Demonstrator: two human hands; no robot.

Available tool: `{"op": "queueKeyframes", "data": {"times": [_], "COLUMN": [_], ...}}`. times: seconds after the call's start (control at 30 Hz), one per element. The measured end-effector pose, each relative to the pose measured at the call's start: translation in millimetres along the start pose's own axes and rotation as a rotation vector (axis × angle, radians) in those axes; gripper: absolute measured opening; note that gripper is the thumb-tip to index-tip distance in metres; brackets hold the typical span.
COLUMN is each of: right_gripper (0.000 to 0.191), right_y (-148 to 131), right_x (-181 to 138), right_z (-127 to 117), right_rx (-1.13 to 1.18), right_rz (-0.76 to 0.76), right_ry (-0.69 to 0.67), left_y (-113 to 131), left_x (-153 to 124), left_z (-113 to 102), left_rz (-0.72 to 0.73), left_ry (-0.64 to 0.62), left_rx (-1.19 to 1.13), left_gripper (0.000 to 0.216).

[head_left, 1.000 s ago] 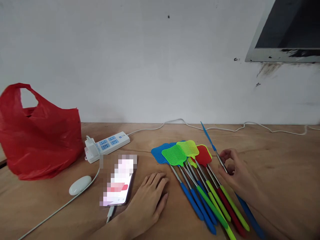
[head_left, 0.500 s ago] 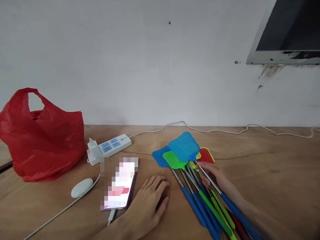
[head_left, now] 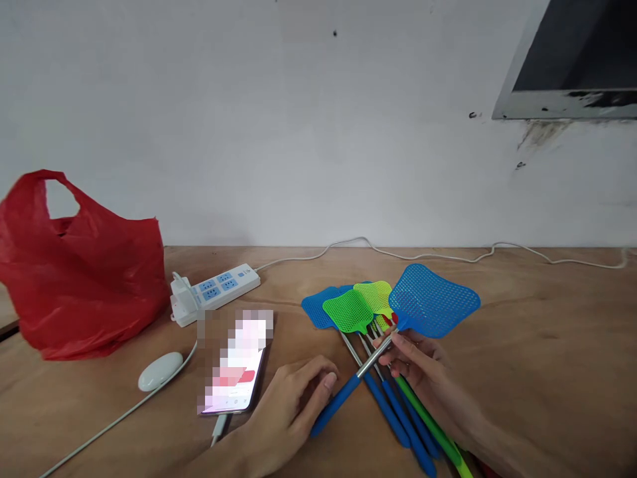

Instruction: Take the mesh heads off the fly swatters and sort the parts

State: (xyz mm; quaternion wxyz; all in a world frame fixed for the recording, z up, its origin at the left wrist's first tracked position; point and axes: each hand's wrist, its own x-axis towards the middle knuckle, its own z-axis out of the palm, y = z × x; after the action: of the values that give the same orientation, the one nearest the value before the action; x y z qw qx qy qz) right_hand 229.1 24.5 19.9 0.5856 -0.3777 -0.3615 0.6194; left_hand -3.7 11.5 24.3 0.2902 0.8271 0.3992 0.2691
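Between the thumb and fingers of my right hand (head_left: 423,365) is a blue fly swatter (head_left: 432,302), gripped on its metal shaft just below the mesh head. It slants, with its blue handle (head_left: 336,405) pointing down and left. Close to that handle's end, my left hand (head_left: 291,405) rests on the table, fingers loosely curled and holding nothing. Under the raised swatter lies a pile of others: a green fly swatter (head_left: 348,311), a yellow-green fly swatter (head_left: 375,295) and several blue ones, handles toward me. A red head is mostly hidden behind my right hand's swatter.
Left of my hands, a phone (head_left: 236,372) lies plugged into a white cable. Behind it are a white power strip (head_left: 239,287) and a white oval object (head_left: 160,372). A red plastic bag (head_left: 94,279) stands far left on the wooden table (head_left: 547,332).
The blue swatter in my right hand has swung round: its head moved right and its handle moved left, toward my left hand. My left hand's fingers have curled more.
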Motion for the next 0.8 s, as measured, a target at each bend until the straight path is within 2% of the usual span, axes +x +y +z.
{"op": "queueKeyframes", "data": {"times": [0.27,0.5,0.57,0.7,0.8], "right_gripper": [0.025,0.025,0.025,0.032,0.033], "right_y": [15.1,14.1,10.2,-2.1,-7.2], "right_x": [-10.5,-11.9,-9.2,-1.2,2.8], "right_z": [-6.1,-10.1,-9.5,-7.9,-8.7], "right_rx": [-0.228,-0.321,-0.283,-0.170,-0.131], "right_rz": [-0.066,-0.044,-0.064,-0.117,-0.097], "right_ry": [-0.123,-0.119,-0.087,0.063,0.095], "left_y": [9.5,7.9,7.3,6.5,6.5], "left_x": [-4.1,-6.6,-5.6,-1.7,0.2], "left_z": [11.4,15.9,13.5,8.7,7.9], "left_rz": [-0.030,-0.066,-0.063,-0.081,-0.120], "left_ry": [-0.147,-0.186,-0.178,-0.175,-0.183], "left_rx": [0.011,-0.025,-0.037,-0.062,-0.101], "left_gripper": [0.033,0.037,0.039,0.043,0.044]}}
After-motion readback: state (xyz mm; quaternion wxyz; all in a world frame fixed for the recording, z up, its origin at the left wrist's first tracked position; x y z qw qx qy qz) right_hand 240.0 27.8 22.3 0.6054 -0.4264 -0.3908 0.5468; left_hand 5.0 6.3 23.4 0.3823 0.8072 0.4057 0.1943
